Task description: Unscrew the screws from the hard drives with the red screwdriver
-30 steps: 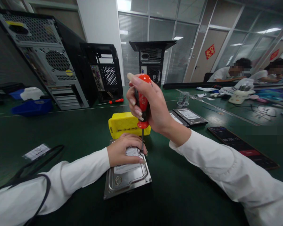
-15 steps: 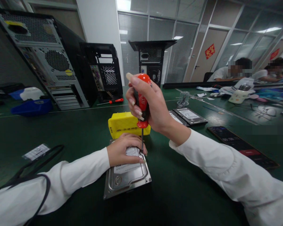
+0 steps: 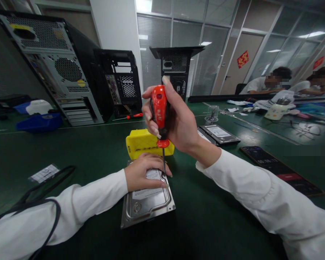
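Note:
A silver hard drive (image 3: pixel 151 207) with a white label lies flat on the green table, its near end toward me. My left hand (image 3: pixel 144 173) holds it down, fingers across its far part and thumb along the label. In my right hand (image 3: pixel 176 121) is a red and black screwdriver (image 3: pixel 161 112), gripped by its handle and held nearly upright. Its shaft comes down beside my left fingers, the tip at the drive's right edge. Whether a screw sits under the tip is hidden. Right behind the drive stands a yellow plastic bin (image 3: pixel 148 142).
Two more hard drives (image 3: pixel 220 133) lie right of my right wrist, near a phone (image 3: pixel 281 169) and a clear cup (image 3: pixel 212 113). Computer cases (image 3: pixel 70 72) stand at the back left, a second screwdriver (image 3: pixel 134 116) before them. A black cable (image 3: pixel 47 186) crosses my left sleeve. Two people sit far right.
My right hand has turned the screwdriver handle, and the thumb has swung from the left side to the top right. My left hand and the drive keep their places.

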Action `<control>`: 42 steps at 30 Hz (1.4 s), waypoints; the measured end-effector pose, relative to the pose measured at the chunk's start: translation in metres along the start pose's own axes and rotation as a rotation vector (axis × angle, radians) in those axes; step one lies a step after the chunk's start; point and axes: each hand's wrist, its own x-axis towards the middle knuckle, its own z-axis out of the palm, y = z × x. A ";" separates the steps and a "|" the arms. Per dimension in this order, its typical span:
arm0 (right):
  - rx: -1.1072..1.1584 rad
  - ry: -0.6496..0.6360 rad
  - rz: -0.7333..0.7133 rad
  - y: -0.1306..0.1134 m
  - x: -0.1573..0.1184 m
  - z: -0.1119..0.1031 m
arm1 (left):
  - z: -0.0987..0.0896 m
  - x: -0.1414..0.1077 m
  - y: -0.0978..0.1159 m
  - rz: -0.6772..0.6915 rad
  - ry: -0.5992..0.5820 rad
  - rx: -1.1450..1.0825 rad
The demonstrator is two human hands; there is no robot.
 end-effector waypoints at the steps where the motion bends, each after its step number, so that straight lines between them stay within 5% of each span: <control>1: -0.001 -0.016 0.012 0.000 0.000 0.000 | 0.000 0.000 0.000 -0.011 0.004 0.012; 19: -0.019 0.155 0.089 0.001 0.008 -0.008 | 0.001 -0.001 -0.004 0.015 -0.019 0.046; 42: -0.105 -0.031 0.139 -0.015 0.000 0.001 | 0.001 -0.001 -0.004 0.021 -0.011 0.016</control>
